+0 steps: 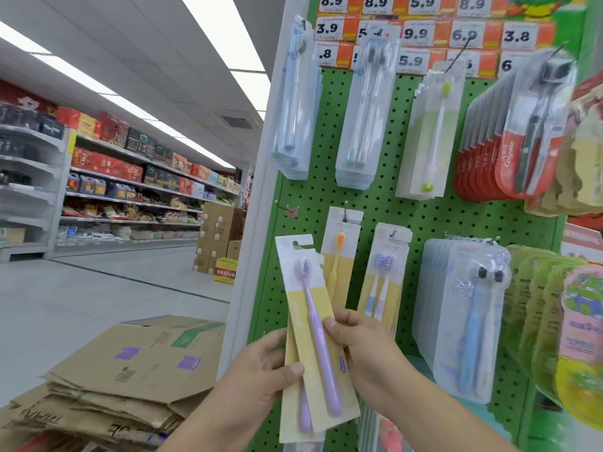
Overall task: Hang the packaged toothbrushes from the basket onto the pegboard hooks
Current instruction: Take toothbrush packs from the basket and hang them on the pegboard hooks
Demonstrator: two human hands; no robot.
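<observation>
toothbrush packs stand nearly upright, bristles up, pinched between our left hand and right hand, before the pegboard.

Basket out of view; rear toothbrush packs mostly hidden behind the front one

We stand before the pegboard, packs in hand, with the aisle off to our left.

Our left hand and right hand hold a small stack of toothbrush packs between them, in front of the board's lower left part; just behind and above it an empty hook juts from the board; to the right of that hook hang two carded packs side by side; price tags line the top; flattened cartons lie low to our left; stocked shelves stand far behind them.
</observation>
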